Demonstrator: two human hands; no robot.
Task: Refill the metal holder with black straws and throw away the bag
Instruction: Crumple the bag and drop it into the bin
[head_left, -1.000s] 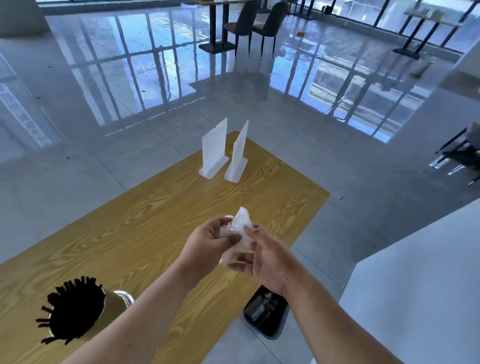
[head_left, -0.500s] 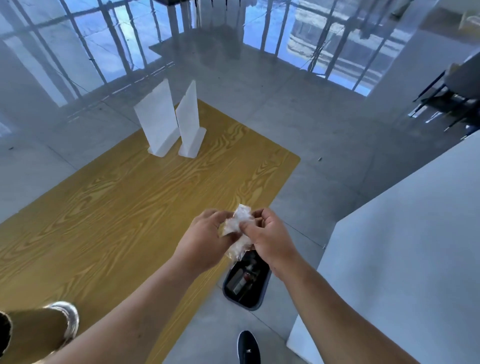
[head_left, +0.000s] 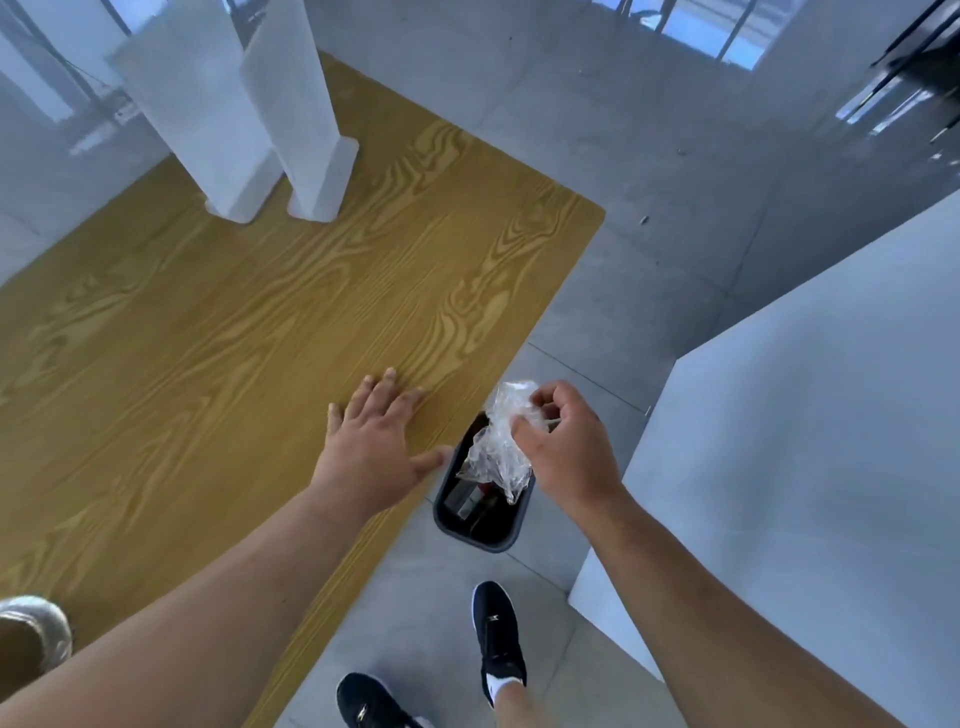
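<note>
My right hand (head_left: 563, 447) pinches a crumpled clear plastic bag (head_left: 496, 441), which hangs directly over a small dark bin (head_left: 478, 535) on the floor beside the table. My left hand (head_left: 371, 447) lies flat with fingers spread on the wooden table (head_left: 234, 338) near its right edge and holds nothing. Only the rim of the metal holder (head_left: 31, 629) shows at the lower left edge; the black straws are out of view.
Two white upright sign stands (head_left: 270, 119) sit at the table's far end. A white counter (head_left: 810, 441) rises on the right, close to the bin. My black shoes (head_left: 496, 639) stand on the grey tiled floor below the bin, which holds some rubbish.
My left hand has let go of the bag and dropped flat onto the table. My right hand carried the bag alone over the bin. The view tilted downward.
</note>
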